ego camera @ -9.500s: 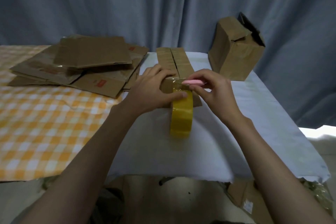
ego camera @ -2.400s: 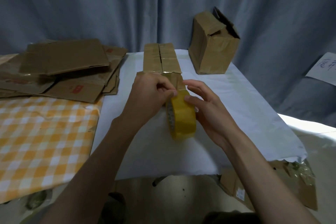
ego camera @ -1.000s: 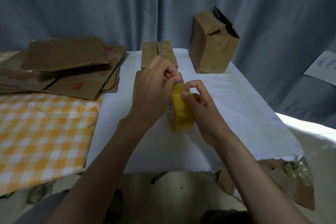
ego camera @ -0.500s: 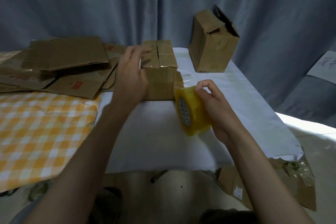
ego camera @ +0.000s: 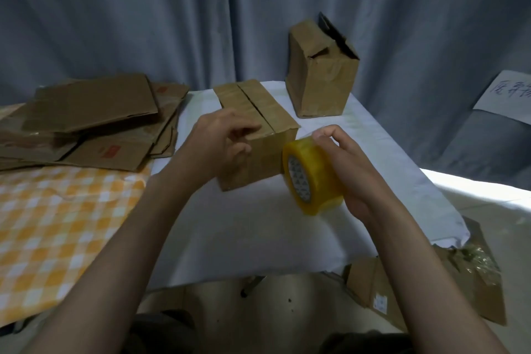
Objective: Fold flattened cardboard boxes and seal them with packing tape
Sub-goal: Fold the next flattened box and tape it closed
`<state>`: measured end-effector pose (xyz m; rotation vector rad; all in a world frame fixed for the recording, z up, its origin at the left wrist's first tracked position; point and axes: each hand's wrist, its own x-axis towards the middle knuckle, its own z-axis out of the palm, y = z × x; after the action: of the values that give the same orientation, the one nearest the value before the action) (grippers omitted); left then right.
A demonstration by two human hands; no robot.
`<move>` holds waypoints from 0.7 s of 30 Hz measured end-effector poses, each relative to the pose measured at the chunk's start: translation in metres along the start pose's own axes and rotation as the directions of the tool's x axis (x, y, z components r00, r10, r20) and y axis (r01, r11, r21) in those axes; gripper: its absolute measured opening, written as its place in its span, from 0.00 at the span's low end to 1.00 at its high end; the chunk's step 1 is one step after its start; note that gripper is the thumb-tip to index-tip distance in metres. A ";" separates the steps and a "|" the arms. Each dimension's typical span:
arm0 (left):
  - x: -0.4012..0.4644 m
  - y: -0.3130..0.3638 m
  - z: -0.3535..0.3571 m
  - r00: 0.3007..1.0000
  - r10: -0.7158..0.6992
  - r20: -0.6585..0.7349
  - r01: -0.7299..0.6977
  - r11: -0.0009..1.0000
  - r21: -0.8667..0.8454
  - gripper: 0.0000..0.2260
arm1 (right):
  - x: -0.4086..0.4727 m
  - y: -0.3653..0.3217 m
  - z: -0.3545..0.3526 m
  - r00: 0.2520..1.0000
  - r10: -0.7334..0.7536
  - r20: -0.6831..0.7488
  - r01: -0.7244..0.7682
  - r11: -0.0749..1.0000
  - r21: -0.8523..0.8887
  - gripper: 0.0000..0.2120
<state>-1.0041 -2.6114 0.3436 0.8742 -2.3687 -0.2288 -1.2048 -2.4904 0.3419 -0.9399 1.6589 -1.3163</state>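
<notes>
A folded cardboard box [ego camera: 267, 123] lies on the white tablecloth [ego camera: 258, 221] at the table's middle, its two top flaps closed along a seam. My left hand [ego camera: 224, 141] is at the box's near left corner, fingers loosely curled, touching its top and front face. My right hand [ego camera: 342, 164] grips a yellow roll of packing tape [ego camera: 310, 175] just right of the box, held above the cloth. A clear strip of tape seems to run from the roll toward the box.
A stack of flattened cardboard boxes [ego camera: 86, 123] lies at the left, partly on an orange checked cloth [ego camera: 57, 224]. Another assembled box [ego camera: 321, 72] stands upright at the back right. Cardboard scraps [ego camera: 431, 290] lie on the floor under the table's right edge. A grey curtain hangs behind.
The box has turned slightly and my left hand slid from its far left side to its near corner. My right hand moved the tape roll to the right, away from the box front.
</notes>
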 end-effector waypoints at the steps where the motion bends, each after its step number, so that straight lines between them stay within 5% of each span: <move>1: 0.007 0.003 -0.007 0.998 0.032 0.047 -0.032 0.999 -0.001 0.23 | 0.001 0.000 -0.004 1.000 -0.002 -0.006 0.002 1.000 0.008 0.13; 3: 0.025 0.001 -0.021 0.977 0.044 0.209 -0.058 0.996 0.061 0.32 | 0.002 0.000 -0.011 1.000 -0.011 -0.013 0.011 1.000 0.010 0.12; 6: 0.058 -0.003 -0.032 0.844 -0.035 0.535 -0.135 0.952 0.276 0.47 | 0.002 -0.001 -0.018 1.000 -0.016 -0.013 0.016 1.000 -0.001 0.12; 9: 0.079 0.005 -0.025 0.739 -0.080 0.668 -0.233 0.901 0.366 0.47 | 0.003 -0.001 -0.021 1.000 -0.010 -0.003 0.010 1.000 0.001 0.12; 12: 0.085 0.014 -0.017 0.688 -0.121 0.716 -0.264 0.877 0.402 0.46 | 0.002 -0.003 -0.022 1.000 -0.005 -0.004 0.005 1.000 -0.001 0.12; 21: 0.096 0.017 -0.022 0.710 -0.131 0.692 -0.295 0.836 0.462 0.45 | -0.002 -0.004 -0.027 1.000 -0.013 -0.013 0.013 1.000 -0.012 0.13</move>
<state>-1.0582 -2.6588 0.4131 1.0547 -3.2969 0.2300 -1.2285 -2.4786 0.3501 -0.9521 1.6752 -1.3250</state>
